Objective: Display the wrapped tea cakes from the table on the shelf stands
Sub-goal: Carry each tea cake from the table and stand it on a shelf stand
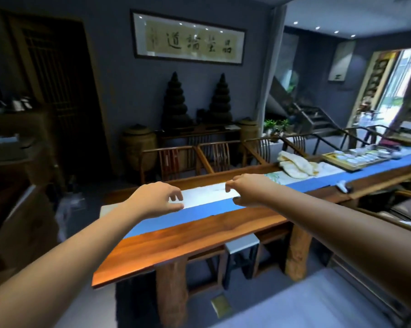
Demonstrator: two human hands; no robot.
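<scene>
Both my arms reach out over a long wooden table [199, 235] with a blue and white runner [190, 215]. My left hand [158, 199] hovers over the white strip, fingers curled and apart, holding nothing. Just to its right, my right hand [248, 190] has the same loose claw shape, thumb low near the blue band. Whether the fingertips touch the cloth is unclear. Pale cream bundles [294, 165] lie further right on the runner; I cannot tell if they are wrapped tea cakes. A tall shelf [376, 76] with round items stands far right by the bright doorway.
A wooden tray of white cups [356, 158] sits at the table's right end. Wooden chairs [214, 159] line the far side. A grey stool [241, 245] stands under the table. Large jars [138, 147] and dark tiered ornaments [176, 102] stand against the back wall; stairs [315, 114] rise at right.
</scene>
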